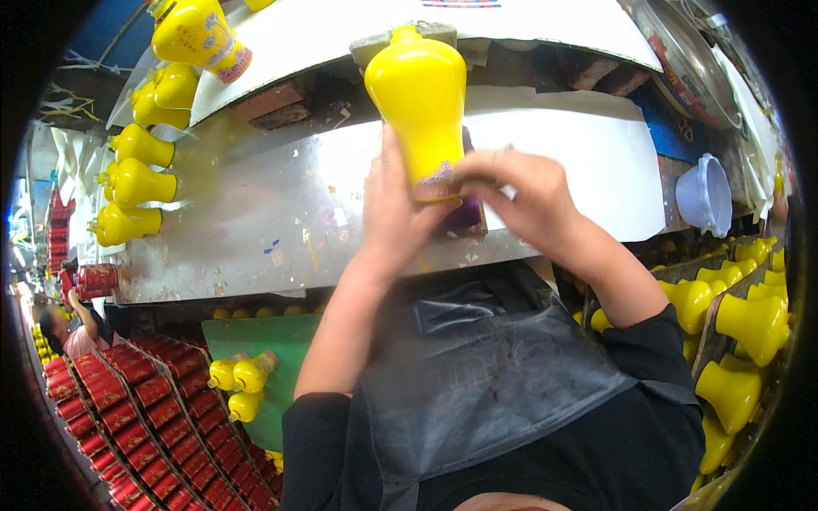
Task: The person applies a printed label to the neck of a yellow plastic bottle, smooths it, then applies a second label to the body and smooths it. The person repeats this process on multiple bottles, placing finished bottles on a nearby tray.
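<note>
1. Through the head camera I'm watching a glossy yellow vase-shaped bottle point(417, 94) over the middle of a scuffed grey metal worktop point(230, 221); its neck is showing toward the far edge, its base toward the near edge. I can't tell whether the base is resting on anything.
2. My left grip point(396, 192) is clasping the bottle's lower part from the left.
3. My right grip point(532, 192) is bending its fingers against the base's right side, by a small purple print; it is blurring, so I can't tell whether it is pinching or only touching.
4. A large white sheet point(579, 162) is covering much of the worktop's right part, and a pale-blue plastic bowl point(692, 200) is sitting at the right edge.
5. Three more yellow bottles point(143, 181) are forming a row along the left edge, while a shiny red cylinder point(96, 279) is sitting by the near left corner.
</note>
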The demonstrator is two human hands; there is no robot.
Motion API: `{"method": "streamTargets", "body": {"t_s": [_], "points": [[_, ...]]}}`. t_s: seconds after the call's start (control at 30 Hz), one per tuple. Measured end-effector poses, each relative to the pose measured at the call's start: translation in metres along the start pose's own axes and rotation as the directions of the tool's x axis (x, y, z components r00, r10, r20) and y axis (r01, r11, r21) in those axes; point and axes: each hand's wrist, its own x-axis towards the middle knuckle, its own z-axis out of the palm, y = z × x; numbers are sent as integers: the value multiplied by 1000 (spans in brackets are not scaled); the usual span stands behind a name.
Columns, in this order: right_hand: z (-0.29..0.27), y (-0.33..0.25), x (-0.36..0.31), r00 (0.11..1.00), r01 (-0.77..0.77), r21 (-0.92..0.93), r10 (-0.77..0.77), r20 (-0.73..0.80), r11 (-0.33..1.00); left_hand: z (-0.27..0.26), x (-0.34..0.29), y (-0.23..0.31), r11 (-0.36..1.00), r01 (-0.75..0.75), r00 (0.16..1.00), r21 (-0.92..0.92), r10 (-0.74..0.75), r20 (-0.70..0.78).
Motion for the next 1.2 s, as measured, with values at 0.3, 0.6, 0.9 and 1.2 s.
{"method": "streamTargets", "body": {"t_s": [0.3,0.6,0.9,1.2], "points": [[4,-7,-11,990,118,7,-117,-76,993,1,4,2,967,134,990,-218,-138,1],[-9,-25,6,980,-200,26,200,-4,979,-4,7,9,999,27,997,-39,-29,-70],[0,-39,11,960,-247,-148,262,97,958,3,12,27,988,-25,990,151,46,-137],[5,-24,-16,880,-430,157,452,-148,889,0,4,8,989,8,998,-145,-16,-57]]}}
